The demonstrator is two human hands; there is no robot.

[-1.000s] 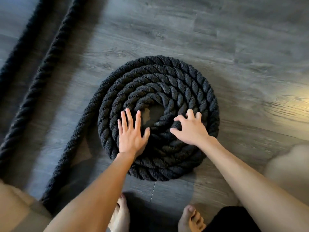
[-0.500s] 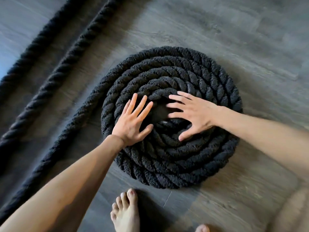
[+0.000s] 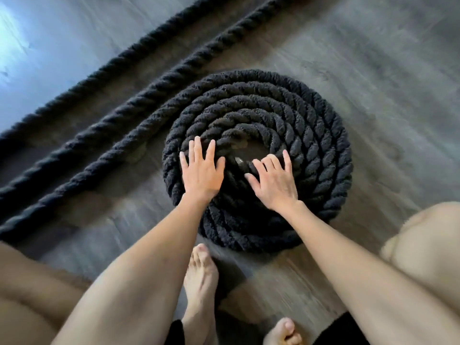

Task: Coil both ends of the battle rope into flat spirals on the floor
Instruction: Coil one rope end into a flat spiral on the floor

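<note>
A thick black battle rope lies wound into a flat spiral coil [image 3: 293, 125] on the grey wood floor. My left hand [image 3: 201, 170] rests flat, fingers spread, on the coil's left inner turns. On the near right inner turns my right hand [image 3: 273, 181] presses down, its fingertips curled at the small open centre [image 3: 246, 151]. Neither hand grips the rope. From the coil's upper left a straight run of rope [image 3: 104, 120] leads away to the lower left.
A second straight run of the rope [image 3: 119, 61] lies parallel farther left. My bare feet [image 3: 200, 277] stand just in front of the coil, and my knees fill the lower corners. Bright light falls on the floor at the upper left.
Both hands have shifted on the coil: the right swung from the centre's right side to the near right, the left straightened. The view has tilted and moved closer.
</note>
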